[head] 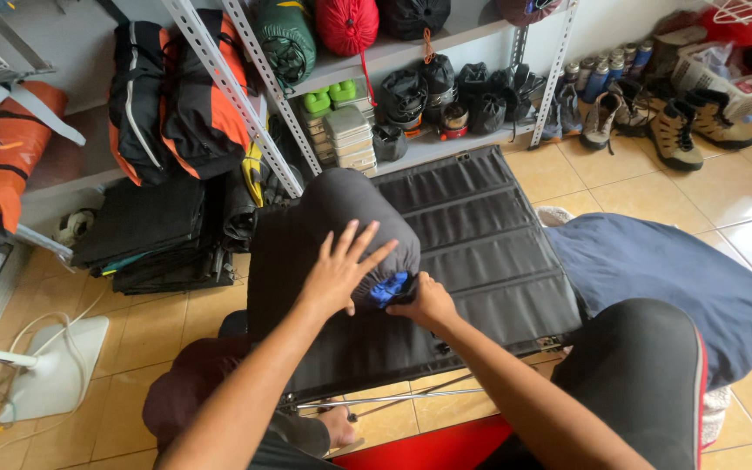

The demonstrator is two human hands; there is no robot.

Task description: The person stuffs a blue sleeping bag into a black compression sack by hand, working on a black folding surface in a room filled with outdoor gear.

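A tan tiled floor (620,187) carries a black folding cot (480,235). On it, the left hand (337,270) presses flat, fingers spread, on a dark stuff sack (341,204). The right hand (426,303) grips the blue fabric (386,287) at the sack's mouth. Beyond, metal shelving (245,96) holds packed bags; hiking boots (676,130) stand further right.

From here I look down on a floor (620,187) of glossy beige tiles that catch soft daylight at the right. A grey metal shelf rack (245,96) of perforated angle posts stands against a pale wall (620,22). Its boards carry rolled stuff sacks in green, red and black, stacked metal mess tins (350,139) and dark pouches. Orange-and-black packs (176,96) hang at the left. Hiking boots (681,126) line the floor at the right, beside a white basket (724,74). A white fan base (54,365) sits lower left.
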